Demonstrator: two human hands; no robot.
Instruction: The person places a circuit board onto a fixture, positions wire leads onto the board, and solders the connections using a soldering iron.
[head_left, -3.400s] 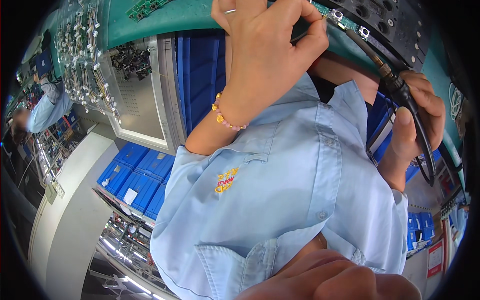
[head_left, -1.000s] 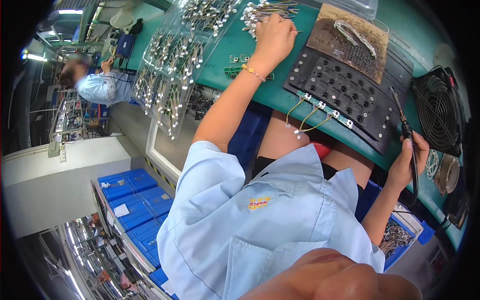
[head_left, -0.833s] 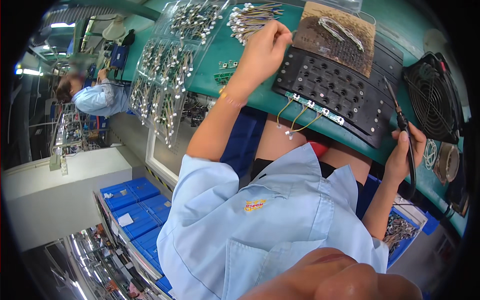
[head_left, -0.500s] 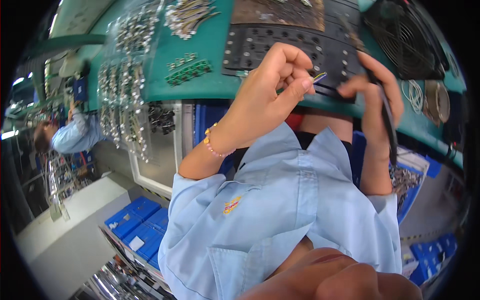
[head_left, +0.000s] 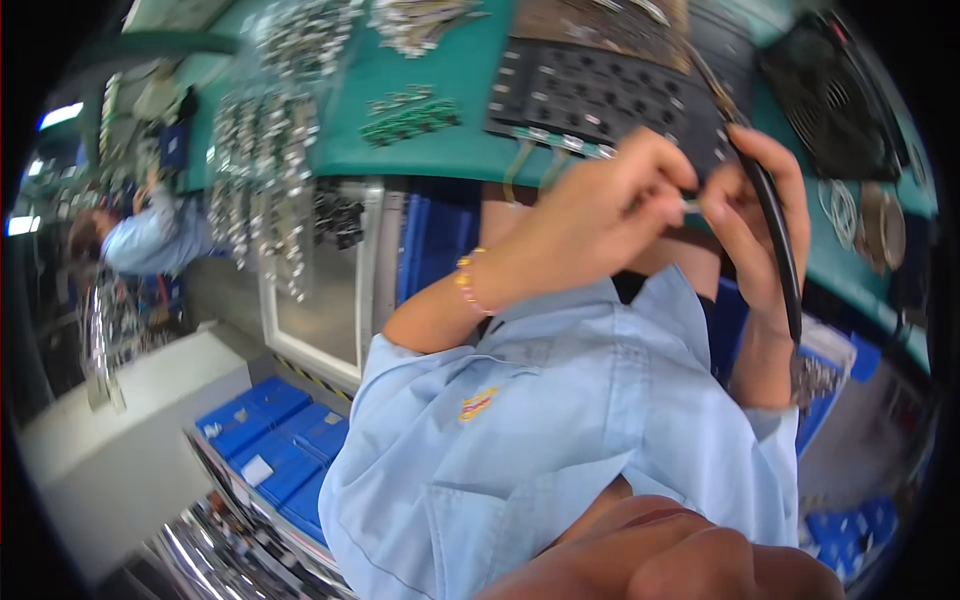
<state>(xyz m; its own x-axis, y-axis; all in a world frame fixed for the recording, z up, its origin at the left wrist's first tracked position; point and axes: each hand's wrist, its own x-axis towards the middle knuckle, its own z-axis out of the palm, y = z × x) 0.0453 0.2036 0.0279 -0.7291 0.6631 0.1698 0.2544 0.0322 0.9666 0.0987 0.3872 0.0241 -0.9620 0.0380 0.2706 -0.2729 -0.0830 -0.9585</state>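
Though pinched, small part point(head_left: 690, 204) between fingertips indistinct.

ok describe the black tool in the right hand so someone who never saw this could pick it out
Start at the green workbench and find the black perforated panel lying on it. Just below the panel the two hands meet; the right hand holds a long black tool that runs down along its palm toward the wrist. It is the only slim, dark, rod-like thing there, unlike the tiny pale part pinched between the fingertips.
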